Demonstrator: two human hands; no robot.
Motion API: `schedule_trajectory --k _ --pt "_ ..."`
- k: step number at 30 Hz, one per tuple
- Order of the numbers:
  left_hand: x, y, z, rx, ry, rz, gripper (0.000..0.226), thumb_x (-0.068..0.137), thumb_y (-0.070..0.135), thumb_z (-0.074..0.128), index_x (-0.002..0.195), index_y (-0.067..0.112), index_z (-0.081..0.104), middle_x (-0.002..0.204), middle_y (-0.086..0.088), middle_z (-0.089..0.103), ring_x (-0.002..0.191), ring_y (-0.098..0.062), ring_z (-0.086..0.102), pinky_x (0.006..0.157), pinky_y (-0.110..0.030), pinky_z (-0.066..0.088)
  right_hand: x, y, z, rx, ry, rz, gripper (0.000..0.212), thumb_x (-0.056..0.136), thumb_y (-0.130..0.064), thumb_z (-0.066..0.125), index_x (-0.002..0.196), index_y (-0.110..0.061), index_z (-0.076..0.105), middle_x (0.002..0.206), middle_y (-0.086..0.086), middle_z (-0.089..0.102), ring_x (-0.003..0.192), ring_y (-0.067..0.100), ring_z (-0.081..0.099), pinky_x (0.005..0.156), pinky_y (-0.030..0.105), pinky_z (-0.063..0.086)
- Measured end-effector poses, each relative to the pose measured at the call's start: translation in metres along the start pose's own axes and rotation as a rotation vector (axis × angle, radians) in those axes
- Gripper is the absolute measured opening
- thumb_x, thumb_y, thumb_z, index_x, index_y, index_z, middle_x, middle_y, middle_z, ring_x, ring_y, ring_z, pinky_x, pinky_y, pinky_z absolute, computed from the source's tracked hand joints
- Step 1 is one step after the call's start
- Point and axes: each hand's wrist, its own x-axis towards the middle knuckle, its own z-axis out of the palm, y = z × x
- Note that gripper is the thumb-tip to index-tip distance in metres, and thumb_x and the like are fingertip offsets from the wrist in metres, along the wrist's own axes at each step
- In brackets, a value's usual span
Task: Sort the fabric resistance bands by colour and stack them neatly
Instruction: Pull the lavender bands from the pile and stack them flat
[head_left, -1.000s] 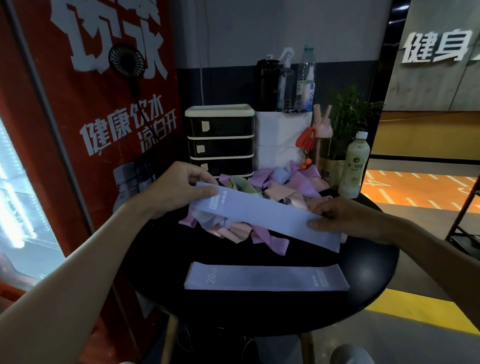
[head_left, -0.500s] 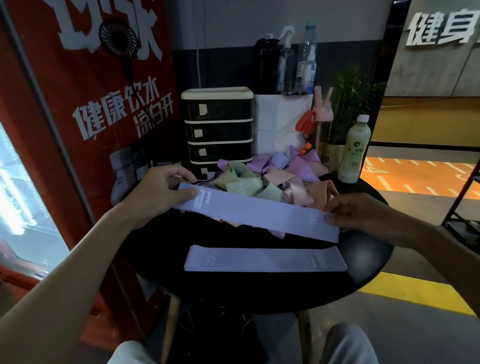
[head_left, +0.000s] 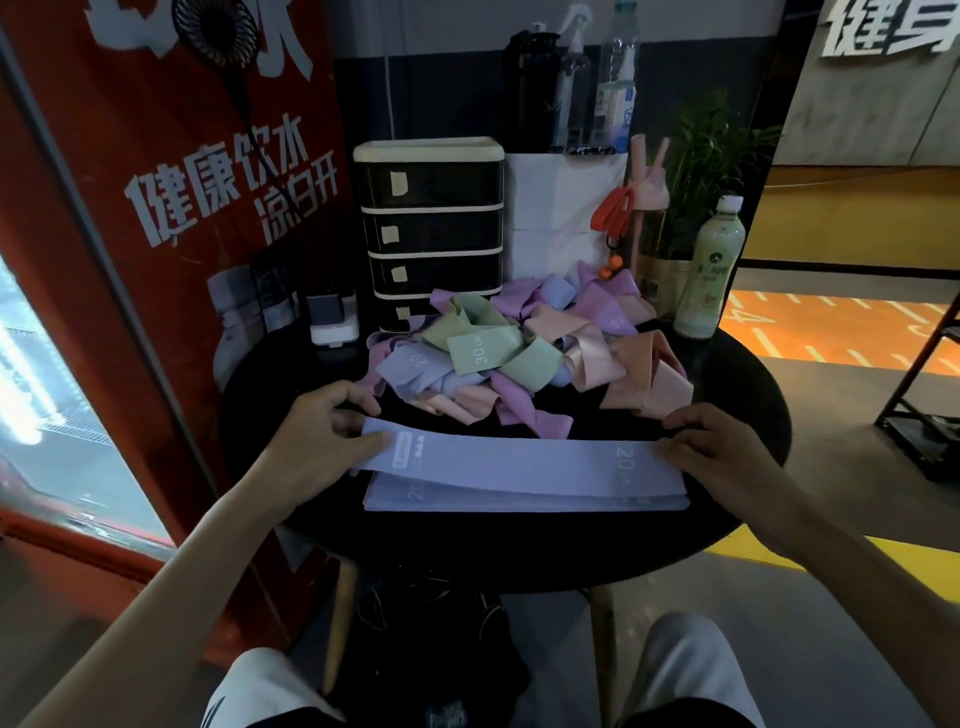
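Holding band: the left grip (head_left: 317, 441) pinches the left end of a lavender band (head_left: 519, 460) between thumb and fingers. The right grip (head_left: 727, 457) grasps its right end, fingers lying over the top face.
Band axis: the long axis runs left to right, along the near edge of the counter. The band is pulled out flat, with the logo patch at its left end and the "20" print at its right end.
Band place: it sits directly over a second lavender band (head_left: 519, 501) that lies flat on the round black counter (head_left: 519, 551). The left end is lifted clear; whether the right end touches, I cannot tell.
Lower band: it shares the left-to-right axis, with its "20" at the left end.
Pile (head_left: 540, 332): tangled purple, green, peach and blue bands lie behind, mid-counter, with a green band (head_left: 483, 351) marked "30 LB" on top.
Behind pile: a black drawer unit (head_left: 431, 223) stands there, with a pale bottle (head_left: 709, 270) to the right.
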Motion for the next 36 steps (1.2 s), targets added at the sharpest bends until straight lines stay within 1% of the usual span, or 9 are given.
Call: schedule_trajectory --k 5,9,14,18,21,24,29,34,36 --pt "-0.004 -0.01 0.007 0.012 -0.037 -0.01 0.023 0.081 0.002 0.078 0.089 0.013 0.059 0.068 0.0 0.071 0.052 -0.006 0.06 0.048 -0.022 0.047 -0.001 0.009 0.003 -0.07 0.0 -0.012 0.009 0.092 -0.007 0.061 0.09 -0.015 0.063 0.087 0.003 0.069 0.083 0.011 0.062 0.072 0.025 0.047" --pt "-0.008 -0.016 0.009 0.021 -0.057 0.012 0.021 0.081 0.0 0.077 0.089 0.011 0.062 0.071 -0.003 0.069 0.058 -0.005 0.063 0.051 -0.02 0.048 -0.001 0.012 0.002 -0.114 -0.027 -0.018 0.011 0.094 -0.01 0.059 0.089 -0.016 0.067 0.091 -0.002 0.068 0.087 0.007 0.062 0.072 0.022 0.048" --pt "-0.01 -0.024 0.01 0.069 -0.063 0.072 0.021 0.08 0.003 0.079 0.084 0.02 0.067 0.085 -0.003 0.07 0.073 -0.01 0.067 0.07 -0.025 0.053 -0.001 0.014 0.002 -0.202 -0.022 -0.062 0.013 0.094 -0.01 0.058 0.089 -0.019 0.067 0.091 -0.004 0.066 0.087 0.006 0.059 0.068 0.019 0.045" --pt "-0.014 -0.03 0.013 0.151 -0.07 0.116 0.019 0.08 0.017 0.082 0.082 0.028 0.066 0.067 -0.002 0.059 0.056 -0.007 0.052 0.058 -0.021 0.044 0.002 0.019 0.0 -0.32 -0.047 -0.092 0.01 0.094 -0.014 0.059 0.096 -0.022 0.063 0.101 -0.003 0.059 0.092 0.006 0.055 0.071 0.017 0.043" --pt "-0.019 -0.034 0.011 0.202 -0.085 0.19 0.031 0.068 0.049 0.082 0.092 0.035 0.068 0.099 0.014 0.059 0.082 -0.003 0.054 0.074 -0.011 0.04 0.002 0.02 -0.007 -0.371 -0.131 -0.122 0.024 0.09 -0.015 0.065 0.108 -0.031 0.058 0.112 -0.007 0.05 0.099 0.001 0.05 0.077 0.014 0.042" --pt "-0.024 -0.038 0.006 0.219 -0.209 0.206 0.049 0.059 0.065 0.075 0.103 0.048 0.064 0.123 0.027 0.054 0.116 0.005 0.051 0.09 -0.015 0.036 -0.003 0.021 -0.018 -0.373 -0.262 -0.145 0.041 0.084 -0.012 0.072 0.11 -0.039 0.057 0.117 -0.016 0.052 0.109 -0.001 0.048 0.089 0.016 0.04" --pt "-0.022 -0.042 0.001 0.222 -0.261 0.222 0.047 0.061 0.061 0.076 0.105 0.047 0.064 0.117 0.023 0.062 0.115 -0.005 0.057 0.103 -0.03 0.04 -0.002 0.029 -0.025 -0.406 -0.341 -0.163 0.038 0.081 -0.015 0.076 0.105 -0.041 0.062 0.118 -0.023 0.055 0.114 -0.007 0.047 0.095 0.021 0.044" --pt "-0.018 -0.048 0.0 0.222 -0.261 0.235 0.054 0.06 0.076 0.072 0.105 0.047 0.064 0.117 0.023 0.063 0.113 -0.004 0.058 0.101 -0.029 0.04 0.0 0.032 -0.024 -0.415 -0.321 -0.23 0.032 0.079 -0.02 0.078 0.104 -0.037 0.067 0.116 -0.025 0.057 0.116 -0.002 0.05 0.097 0.021 0.042" --pt "-0.017 -0.049 0.001 0.22 -0.266 0.231 0.053 0.061 0.074 0.072 0.106 0.047 0.064 0.117 0.024 0.062 0.114 -0.002 0.057 0.101 -0.027 0.038 0.001 0.034 -0.025 -0.416 -0.325 -0.225 0.032 0.078 -0.021 0.079 0.103 -0.038 0.067 0.124 -0.024 0.052 0.119 -0.004 0.047 0.096 0.016 0.041"
